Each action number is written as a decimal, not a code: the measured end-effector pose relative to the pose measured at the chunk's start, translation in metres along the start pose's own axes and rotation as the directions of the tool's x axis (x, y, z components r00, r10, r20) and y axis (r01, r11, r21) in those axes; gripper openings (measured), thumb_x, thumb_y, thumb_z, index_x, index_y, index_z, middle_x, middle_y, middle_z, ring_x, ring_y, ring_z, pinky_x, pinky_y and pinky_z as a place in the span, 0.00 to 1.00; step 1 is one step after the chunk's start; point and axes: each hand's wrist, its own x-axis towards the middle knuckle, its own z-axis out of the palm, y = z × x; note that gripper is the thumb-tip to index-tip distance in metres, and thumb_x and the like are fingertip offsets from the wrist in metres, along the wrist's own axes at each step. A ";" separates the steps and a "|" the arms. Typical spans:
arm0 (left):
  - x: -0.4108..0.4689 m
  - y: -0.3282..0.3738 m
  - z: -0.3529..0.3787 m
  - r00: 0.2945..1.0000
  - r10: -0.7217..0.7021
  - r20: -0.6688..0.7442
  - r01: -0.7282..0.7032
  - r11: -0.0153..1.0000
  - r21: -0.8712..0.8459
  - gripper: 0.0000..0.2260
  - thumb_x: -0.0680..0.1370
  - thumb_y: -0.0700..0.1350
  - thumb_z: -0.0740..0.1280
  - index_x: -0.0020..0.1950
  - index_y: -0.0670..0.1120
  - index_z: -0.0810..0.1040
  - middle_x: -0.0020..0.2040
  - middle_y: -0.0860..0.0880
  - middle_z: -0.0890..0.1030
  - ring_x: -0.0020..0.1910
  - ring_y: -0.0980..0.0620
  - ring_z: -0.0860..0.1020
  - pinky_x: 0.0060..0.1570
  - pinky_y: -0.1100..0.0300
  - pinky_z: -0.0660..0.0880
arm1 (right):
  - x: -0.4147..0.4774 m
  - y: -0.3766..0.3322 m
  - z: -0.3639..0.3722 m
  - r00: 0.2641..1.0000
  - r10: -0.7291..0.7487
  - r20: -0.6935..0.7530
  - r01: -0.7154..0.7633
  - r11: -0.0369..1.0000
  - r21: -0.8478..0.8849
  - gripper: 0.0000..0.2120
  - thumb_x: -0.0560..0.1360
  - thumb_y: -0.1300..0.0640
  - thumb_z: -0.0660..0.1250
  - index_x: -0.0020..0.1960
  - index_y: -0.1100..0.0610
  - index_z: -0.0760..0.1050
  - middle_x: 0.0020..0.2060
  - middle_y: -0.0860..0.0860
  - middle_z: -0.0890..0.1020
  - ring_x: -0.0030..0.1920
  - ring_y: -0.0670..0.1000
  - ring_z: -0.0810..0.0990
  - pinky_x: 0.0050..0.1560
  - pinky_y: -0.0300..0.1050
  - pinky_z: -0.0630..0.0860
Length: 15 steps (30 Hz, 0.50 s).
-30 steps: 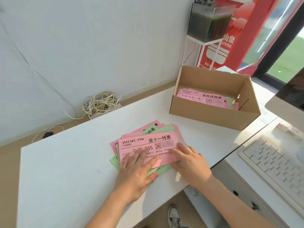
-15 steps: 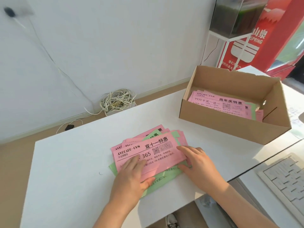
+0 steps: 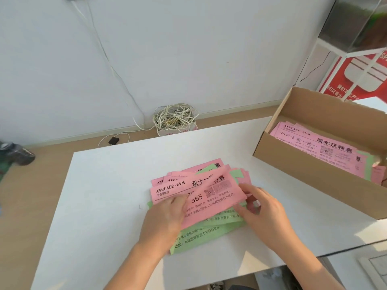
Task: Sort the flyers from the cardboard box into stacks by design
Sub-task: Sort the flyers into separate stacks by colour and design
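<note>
Since the earlier pictures both hands have stopped lying flat on the pile, and the cardboard box now sits at the right edge of the view. The right hand pinches the right end of the top pink flyer between thumb and fingers, and this end is raised a little. The left hand holds the near left part of the same flyer: its thumb is on top beside the number 365, and its fingers go out of sight under the pink paper. The hands are apart, one at each end of the sheet.

I count two hands, one box and one loose pile of flyers on the table. The pile has two colours, pink and green. At least three pink headings fan out at its left, but the full number of sheets cannot be told. More flyers lie inside the box, pink on top with green edges showing.

The table is white, and the pile lies near its front edge, well apart from the box. Behind it are a tan floor and a white wall. On the floor lie one coil of pale cable and one small black plug. At the upper right stand a red poster and a glass tank.
</note>
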 end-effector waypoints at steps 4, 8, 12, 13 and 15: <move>0.005 -0.005 -0.007 0.967 -0.236 -0.099 0.210 0.953 -0.220 0.05 0.81 0.44 0.59 0.55 0.53 0.68 0.38 0.54 0.80 0.37 0.42 0.80 0.34 0.57 0.65 | 0.005 0.003 -0.002 0.998 -0.059 0.010 0.060 0.986 -0.158 0.19 0.72 0.57 0.72 0.62 0.50 0.77 0.53 0.44 0.79 0.53 0.50 0.75 0.50 0.40 0.68; 0.001 -0.007 -0.009 0.988 -0.088 -0.125 0.055 0.967 -0.247 0.21 0.80 0.42 0.59 0.68 0.62 0.62 0.61 0.53 0.78 0.51 0.49 0.81 0.46 0.57 0.75 | 0.007 0.005 -0.001 0.980 -0.144 0.135 0.176 0.947 -0.270 0.23 0.69 0.59 0.74 0.63 0.51 0.77 0.59 0.47 0.76 0.56 0.52 0.74 0.55 0.47 0.74; -0.001 -0.002 -0.001 0.968 0.249 0.024 -0.251 0.965 0.075 0.16 0.72 0.60 0.60 0.57 0.57 0.74 0.50 0.55 0.81 0.40 0.54 0.81 0.29 0.63 0.75 | 0.013 0.002 -0.006 0.960 -0.195 0.201 0.255 0.906 -0.339 0.18 0.69 0.57 0.75 0.58 0.49 0.80 0.57 0.45 0.78 0.52 0.55 0.75 0.48 0.50 0.78; 0.000 -0.003 0.002 0.956 0.289 0.048 -0.293 0.947 0.134 0.19 0.69 0.63 0.63 0.55 0.55 0.76 0.48 0.55 0.81 0.39 0.55 0.81 0.28 0.64 0.75 | 0.014 0.003 -0.007 0.956 -0.223 0.190 0.277 0.901 -0.335 0.15 0.68 0.56 0.76 0.55 0.49 0.81 0.55 0.45 0.80 0.49 0.54 0.76 0.45 0.50 0.78; 0.004 -0.005 0.003 0.950 0.308 0.051 -0.312 0.935 0.170 0.23 0.64 0.65 0.72 0.53 0.53 0.80 0.46 0.55 0.82 0.38 0.55 0.81 0.29 0.64 0.75 | 0.016 0.004 -0.009 0.961 -0.230 0.156 0.268 0.916 -0.298 0.11 0.70 0.54 0.74 0.52 0.50 0.82 0.54 0.44 0.81 0.47 0.54 0.76 0.46 0.49 0.78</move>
